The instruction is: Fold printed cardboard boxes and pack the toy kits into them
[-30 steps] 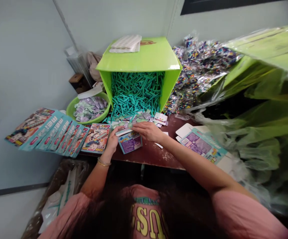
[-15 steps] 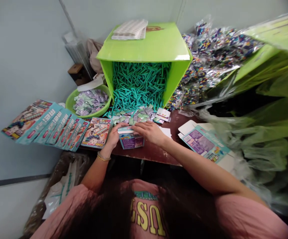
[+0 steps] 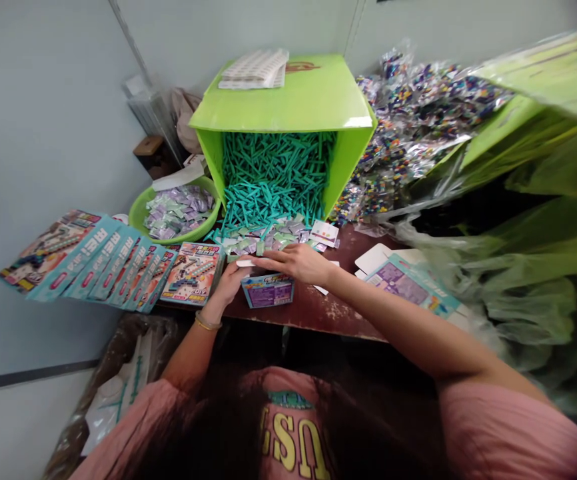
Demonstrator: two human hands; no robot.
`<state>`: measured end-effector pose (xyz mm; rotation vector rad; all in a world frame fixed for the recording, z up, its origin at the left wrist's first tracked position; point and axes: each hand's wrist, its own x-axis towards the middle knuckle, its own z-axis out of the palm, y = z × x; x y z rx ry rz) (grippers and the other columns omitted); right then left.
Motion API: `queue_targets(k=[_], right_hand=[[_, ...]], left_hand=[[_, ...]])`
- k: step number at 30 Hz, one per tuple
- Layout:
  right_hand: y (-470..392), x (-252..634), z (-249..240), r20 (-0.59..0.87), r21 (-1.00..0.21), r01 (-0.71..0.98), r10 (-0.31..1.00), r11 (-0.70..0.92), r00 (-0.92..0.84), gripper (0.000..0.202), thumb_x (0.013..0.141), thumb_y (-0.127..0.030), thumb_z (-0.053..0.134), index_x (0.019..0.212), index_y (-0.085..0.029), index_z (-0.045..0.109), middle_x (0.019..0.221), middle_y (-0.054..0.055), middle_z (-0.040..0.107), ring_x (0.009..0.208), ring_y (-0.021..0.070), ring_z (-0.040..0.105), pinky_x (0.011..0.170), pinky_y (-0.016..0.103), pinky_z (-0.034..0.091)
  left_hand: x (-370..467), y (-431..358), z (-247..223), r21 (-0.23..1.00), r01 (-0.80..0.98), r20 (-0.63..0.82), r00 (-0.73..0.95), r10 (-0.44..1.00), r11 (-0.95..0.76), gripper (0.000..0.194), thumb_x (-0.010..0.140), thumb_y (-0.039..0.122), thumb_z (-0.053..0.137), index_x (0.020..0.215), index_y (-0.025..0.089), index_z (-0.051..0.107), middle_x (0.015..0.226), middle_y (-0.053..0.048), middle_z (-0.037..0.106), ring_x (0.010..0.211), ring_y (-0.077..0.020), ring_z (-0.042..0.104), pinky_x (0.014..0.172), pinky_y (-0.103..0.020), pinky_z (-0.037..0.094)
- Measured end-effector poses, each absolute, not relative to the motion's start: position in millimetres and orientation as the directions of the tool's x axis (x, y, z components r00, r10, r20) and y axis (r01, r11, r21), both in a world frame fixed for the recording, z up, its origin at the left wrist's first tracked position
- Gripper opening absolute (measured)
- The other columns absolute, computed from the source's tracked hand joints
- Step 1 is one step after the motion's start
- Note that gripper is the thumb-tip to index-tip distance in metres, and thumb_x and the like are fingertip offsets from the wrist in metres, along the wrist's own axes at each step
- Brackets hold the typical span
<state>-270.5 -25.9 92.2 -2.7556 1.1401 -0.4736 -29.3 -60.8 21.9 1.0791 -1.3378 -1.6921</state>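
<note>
Nearest, a salmon-pink T-shirt with yellow letters [image 3: 296,440] is filling the bottom of the view, and both bare arms are reaching forward from it. At the front edge of the worn, dark-red counter [image 3: 318,313], a purple and light-blue printed cardboard box [image 3: 268,291] is standing between the two hands. The left hand [image 3: 227,283], with bands at its wrist, is curling around the box's upper left end, its fingertips meeting at a small white flap. The right hand [image 3: 302,261] is lying over the box's top edge, fingers nearly straight and close together; its thumb is hidden, so I cannot tell whether it is pinching anything.

Just left of the left hand, a fanned row of teal-sided, picture-printed boxes [image 3: 101,257] is leaning. Right of the right forearm, a purple and teal carton with white flaps [image 3: 403,283] is lying open-flapped near crumpled, sheer plastic sheeting [image 3: 528,300].

Beyond the hands, small lilac and pale-green sachets [image 3: 283,233] are spreading beside a white card with coloured dots [image 3: 324,233]. Farther left, a round lime-green basin [image 3: 138,210] is holding more sachets. Behind, a lime-green box with an open front [image 3: 278,107] is spilling slim teal sticks [image 3: 273,177], and white printed sheets [image 3: 253,69] are resting on top. To its right, clear bags of multicoloured pieces [image 3: 393,153] are piling up before the pale wall [image 3: 448,33].
</note>
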Motion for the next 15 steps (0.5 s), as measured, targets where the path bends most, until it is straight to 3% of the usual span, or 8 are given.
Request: queue_targets(k=[3,5,7,9,12,15], right_hand=[[-26,-266,88,0.306,-0.340,-0.668,-0.749,-0.663,0.588,0.045,0.103,-0.025,0.054,0.147,-0.035,0.056,0.136,0.005,0.069,0.094,0.0208,0.072,0.085,0.035,0.053],[-21,-259,87,0.339,-0.485,-0.654,-0.814,-0.581,0.472,0.036,0.103,-0.032,0.057,0.137,-0.032,0.066,0.132,0.005,0.072,0.106,0.0244,0.072,0.094,0.040,0.054],[-14,-249,89,0.300,-0.655,-0.623,-0.904,-0.428,0.305,0.032,0.101,-0.032,0.059,0.130,-0.029,0.072,0.123,0.004,0.076,0.108,0.0253,0.073,0.096,0.040,0.055],[-5,-239,92,0.201,-0.751,-0.606,-0.965,-0.264,0.171,0.030,0.098,-0.028,0.064,0.125,-0.028,0.075,0.118,0.003,0.078,0.104,0.0262,0.075,0.092,0.039,0.058],[5,-230,96,0.135,-0.740,-0.649,-0.984,-0.176,0.113,0.027,0.094,-0.025,0.067,0.118,-0.032,0.078,0.117,0.002,0.078,0.103,0.0278,0.076,0.089,0.040,0.059],[12,-229,95,0.194,-0.694,-0.689,-0.976,-0.208,0.099,0.024,0.098,-0.026,0.062,0.113,-0.032,0.080,0.114,0.002,0.079,0.101,0.0247,0.076,0.086,0.036,0.059]], left_hand=[[-33,-60,19,0.962,0.041,-0.243,-0.317,-0.916,-0.270,0.035,0.069,0.038,0.078,0.099,0.019,0.077,0.103,-0.006,0.077,0.105,-0.0273,0.067,0.101,-0.041,0.049],[-34,-58,21,0.961,0.043,-0.248,-0.298,-0.922,-0.272,0.034,0.070,0.039,0.076,0.098,0.019,0.076,0.106,-0.006,0.077,0.107,-0.0276,0.067,0.101,-0.041,0.049],[-35,-57,24,0.971,0.033,-0.209,-0.348,-0.914,-0.235,0.031,0.073,0.037,0.072,0.098,0.020,0.076,0.108,-0.005,0.077,0.107,-0.0268,0.067,0.098,-0.039,0.050],[-36,-55,28,0.980,0.036,-0.164,-0.430,-0.888,-0.198,0.031,0.077,0.034,0.065,0.102,0.020,0.075,0.111,-0.006,0.076,0.107,-0.0258,0.067,0.096,-0.036,0.051],[-38,-49,31,0.975,0.109,-0.119,-0.480,-0.869,-0.193,0.039,0.082,0.034,0.057,0.117,0.021,0.069,0.117,-0.007,0.074,0.111,-0.0255,0.067,0.097,-0.037,0.051],[-39,-39,31,0.960,0.223,-0.058,-0.427,-0.902,-0.168,0.047,0.087,0.043,0.052,0.128,0.022,0.062,0.119,-0.009,0.073,0.112,-0.0278,0.067,0.100,-0.043,0.050]])
